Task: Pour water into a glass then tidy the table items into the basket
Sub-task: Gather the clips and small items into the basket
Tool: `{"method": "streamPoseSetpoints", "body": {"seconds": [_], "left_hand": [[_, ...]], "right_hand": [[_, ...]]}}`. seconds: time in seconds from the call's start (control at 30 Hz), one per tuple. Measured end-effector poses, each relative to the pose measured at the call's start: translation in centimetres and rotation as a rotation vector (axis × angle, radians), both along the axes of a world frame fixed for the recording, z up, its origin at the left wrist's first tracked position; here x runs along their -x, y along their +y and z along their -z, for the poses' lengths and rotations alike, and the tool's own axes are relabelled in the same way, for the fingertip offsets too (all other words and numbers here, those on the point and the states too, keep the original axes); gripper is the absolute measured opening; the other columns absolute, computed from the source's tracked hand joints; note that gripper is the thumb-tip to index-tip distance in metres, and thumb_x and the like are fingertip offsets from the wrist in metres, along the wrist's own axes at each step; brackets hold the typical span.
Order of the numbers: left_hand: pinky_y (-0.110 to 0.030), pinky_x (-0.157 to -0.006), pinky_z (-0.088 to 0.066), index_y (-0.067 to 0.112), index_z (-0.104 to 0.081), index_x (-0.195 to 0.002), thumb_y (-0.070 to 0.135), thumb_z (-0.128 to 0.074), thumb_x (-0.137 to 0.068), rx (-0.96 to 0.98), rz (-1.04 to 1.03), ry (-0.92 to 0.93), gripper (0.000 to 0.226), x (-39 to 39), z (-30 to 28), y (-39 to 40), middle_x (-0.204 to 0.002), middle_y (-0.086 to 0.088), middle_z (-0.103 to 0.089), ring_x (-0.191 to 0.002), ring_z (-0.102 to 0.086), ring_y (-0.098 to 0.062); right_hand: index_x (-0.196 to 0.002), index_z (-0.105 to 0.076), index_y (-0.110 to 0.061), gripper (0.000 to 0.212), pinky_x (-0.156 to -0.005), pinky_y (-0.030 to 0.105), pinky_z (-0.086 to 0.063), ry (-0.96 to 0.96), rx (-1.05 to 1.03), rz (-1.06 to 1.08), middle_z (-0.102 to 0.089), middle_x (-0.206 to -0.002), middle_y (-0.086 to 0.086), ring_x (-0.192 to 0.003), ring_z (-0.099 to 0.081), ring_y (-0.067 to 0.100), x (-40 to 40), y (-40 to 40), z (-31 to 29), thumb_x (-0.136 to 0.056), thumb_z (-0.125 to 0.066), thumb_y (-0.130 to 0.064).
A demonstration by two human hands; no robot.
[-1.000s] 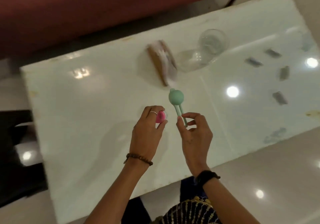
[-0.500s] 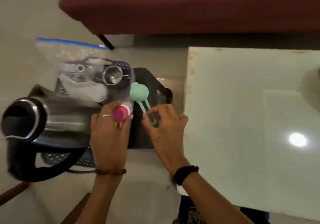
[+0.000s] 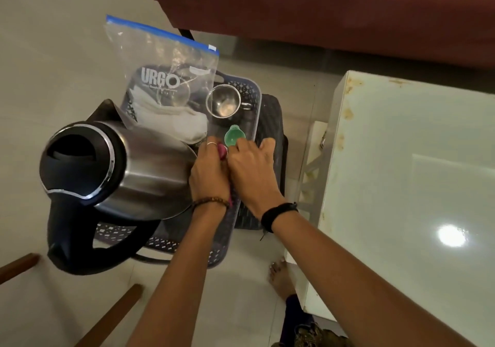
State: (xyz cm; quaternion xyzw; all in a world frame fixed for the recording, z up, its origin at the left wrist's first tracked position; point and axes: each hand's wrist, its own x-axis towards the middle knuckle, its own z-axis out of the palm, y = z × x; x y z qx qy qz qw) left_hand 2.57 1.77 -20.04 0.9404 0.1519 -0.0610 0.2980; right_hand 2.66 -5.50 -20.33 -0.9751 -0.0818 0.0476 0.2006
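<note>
Both hands are low over the dark blue plastic basket, which sits on the floor just left of the white desk. Left hand – fingers curled round a pink item, only a sliver of it visible between the two hands; ring on one finger, beaded bracelet at the wrist. Right hand – fingers curled down over the stem of a green spoon-like item, whose round head pokes out beyond the knuckles inside the basket; black band at the wrist. The two hands touch side by side. In the basket: a steel kettle lying on its side with the black handle hanging over the near rim, a steel cup at the far end, white folded cloth, and a clear zip bag printed "URGO" leaning upright. A red sofa fills the top of the view. A bare foot shows on the floor by the desk.
</note>
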Motion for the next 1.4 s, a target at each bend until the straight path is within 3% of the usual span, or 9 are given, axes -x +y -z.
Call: {"method": "streamPoseSetpoints", "body": {"seconds": [0.17,0.3,0.43,0.53,0.77,0.97,1.13,1.3,1.4], "left_hand": [[-0.046,-0.090,-0.050,0.021,-0.026,-0.138,0.011,-0.050,-0.088,-0.079,0.041,0.058,0.057,0.3,-0.4,0.0,-0.148,-0.008,-0.024,-0.113,-0.053,-0.032],[-0.036,-0.077,-0.047,0.011,-0.045,-0.120,0.021,-0.050,-0.089,-0.149,0.060,-0.174,0.033,2.6,-2.6,-1.5,-0.125,-0.016,-0.045,-0.102,-0.055,-0.032],[-0.028,-0.078,-0.047,0.005,-0.062,-0.097,0.022,-0.045,-0.090,-0.041,0.405,-0.378,0.025,6.5,-4.3,-7.6,-0.091,-0.016,-0.065,-0.081,-0.061,-0.024],[-0.015,-0.076,-0.045,0.005,-0.066,-0.091,0.022,-0.046,-0.087,0.029,0.651,-0.347,0.026,9.0,-3.9,-15.7,-0.084,-0.010,-0.069,-0.074,-0.064,-0.016],[-0.018,-0.061,-0.054,0.018,-0.069,-0.089,0.009,-0.077,-0.069,0.068,1.212,-0.149,0.023,16.0,-1.1,-37.3,-0.080,0.006,-0.071,-0.070,-0.067,-0.009],[-0.023,-0.095,-0.043,0.020,-0.050,-0.126,0.014,-0.043,-0.095,0.107,1.522,0.132,0.033,23.6,0.9,-56.7,-0.126,0.003,-0.058,-0.115,-0.053,-0.011],[-0.019,-0.108,-0.024,0.023,-0.037,-0.138,0.014,-0.035,-0.097,0.115,1.624,0.097,0.041,26.4,3.3,-71.4,-0.148,0.006,-0.035,-0.135,-0.030,-0.007],[-0.032,-0.117,-0.008,0.023,-0.012,-0.145,-0.007,-0.032,-0.089,-0.211,1.753,-0.112,0.067,26.3,6.2,-83.7,-0.157,-0.002,-0.002,-0.145,-0.005,-0.020],[-0.042,-0.117,-0.009,0.020,-0.010,-0.146,-0.013,-0.031,-0.086,-0.460,1.700,-0.141,0.071,25.7,7.5,-87.2,-0.157,-0.008,-0.002,-0.144,-0.002,-0.029]], "right_hand": [[-0.081,-0.056,-0.011,0.012,-0.071,0.032,-0.020,-0.077,-0.087,-0.001,-0.053,-0.082,0.006,-0.075,-0.049,0.022,1.2,-1.3,-0.3,-0.090,-0.050,-0.007],[-0.084,-0.058,-0.009,0.011,-0.064,0.029,-0.030,-0.153,-0.226,0.034,-0.060,-0.083,0.009,-0.073,-0.053,0.022,3.0,-4.9,-1.0,-0.089,-0.054,-0.017],[-0.086,-0.059,-0.007,0.008,-0.060,0.029,-0.042,-0.118,-0.306,0.149,-0.062,-0.080,0.010,-0.069,-0.056,0.024,6.5,-12.4,-0.5,-0.089,-0.053,-0.013],[-0.084,-0.061,-0.011,0.003,-0.057,0.028,-0.045,-0.062,-0.203,0.279,-0.063,-0.075,0.004,-0.066,-0.057,0.023,10.8,-20.6,0.6,-0.084,-0.062,-0.009],[-0.094,-0.065,-0.011,0.018,-0.064,0.031,-0.052,0.038,-0.006,0.634,-0.068,-0.088,0.003,-0.078,-0.063,0.023,23.6,-41.8,2.0,-0.078,-0.073,-0.011],[-0.107,-0.059,-0.011,0.025,-0.071,0.032,-0.050,0.135,-0.014,1.000,-0.063,-0.100,0.005,-0.086,-0.060,0.023,34.3,-58.6,2.6,-0.084,-0.065,-0.015],[-0.111,-0.055,-0.011,0.028,-0.073,0.032,-0.048,0.078,-0.008,1.258,-0.059,-0.109,0.008,-0.093,-0.058,0.025,38.9,-69.9,3.9,-0.084,-0.063,-0.012],[-0.118,-0.054,-0.013,0.037,-0.084,0.036,-0.044,0.133,0.072,1.398,-0.051,-0.125,0.012,-0.109,-0.048,0.029,41.7,-78.3,5.5,-0.083,-0.057,-0.004],[-0.119,-0.053,-0.017,0.040,-0.070,0.028,-0.044,0.196,-0.002,1.398,-0.053,-0.118,0.007,-0.102,-0.049,0.023,42.8,-80.2,6.7,-0.084,-0.049,0.002]]}}
